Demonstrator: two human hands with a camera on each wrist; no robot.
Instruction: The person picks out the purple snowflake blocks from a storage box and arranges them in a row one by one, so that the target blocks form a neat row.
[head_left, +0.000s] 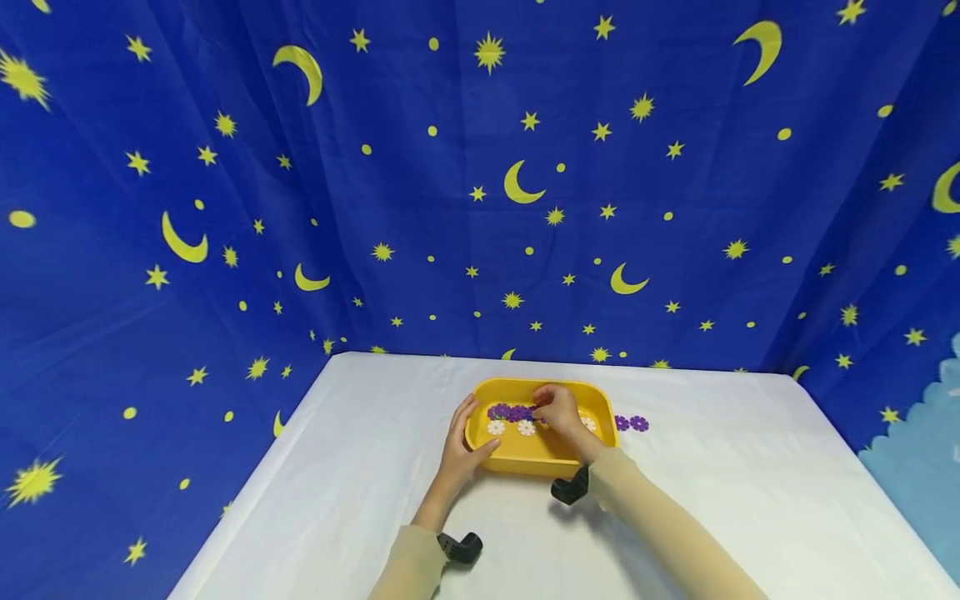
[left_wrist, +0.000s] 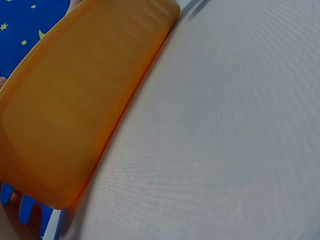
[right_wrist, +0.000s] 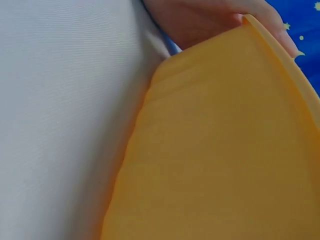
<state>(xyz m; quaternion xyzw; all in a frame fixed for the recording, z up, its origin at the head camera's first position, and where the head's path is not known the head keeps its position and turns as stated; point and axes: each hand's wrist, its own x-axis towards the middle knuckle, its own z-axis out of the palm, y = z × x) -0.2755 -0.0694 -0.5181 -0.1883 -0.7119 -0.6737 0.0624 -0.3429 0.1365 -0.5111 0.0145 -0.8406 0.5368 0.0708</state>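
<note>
A yellow tray [head_left: 525, 467] stands on the white table. My left hand [head_left: 459, 454] holds its front left corner, with the thumb over the front rim and the fingers along the left side. Inside lie a row of purple flower-shaped discs [head_left: 501, 412] and several white flower-shaped discs [head_left: 527, 428]. My right hand [head_left: 561, 413] reaches over the front rim with curled fingers and pinches a purple disc at the row's right end; the fingers partly hide it. The tray's outer wall [left_wrist: 85, 95] fills much of both wrist views, where the discs are hidden.
Two more purple flower-shaped discs [head_left: 631, 423] lie on the white tablecloth [head_left: 720, 475] just right of the tray. Behind the table hangs a blue curtain [head_left: 465, 208] with yellow moons and stars. Each wrist wears a black camera mount [head_left: 461, 547].
</note>
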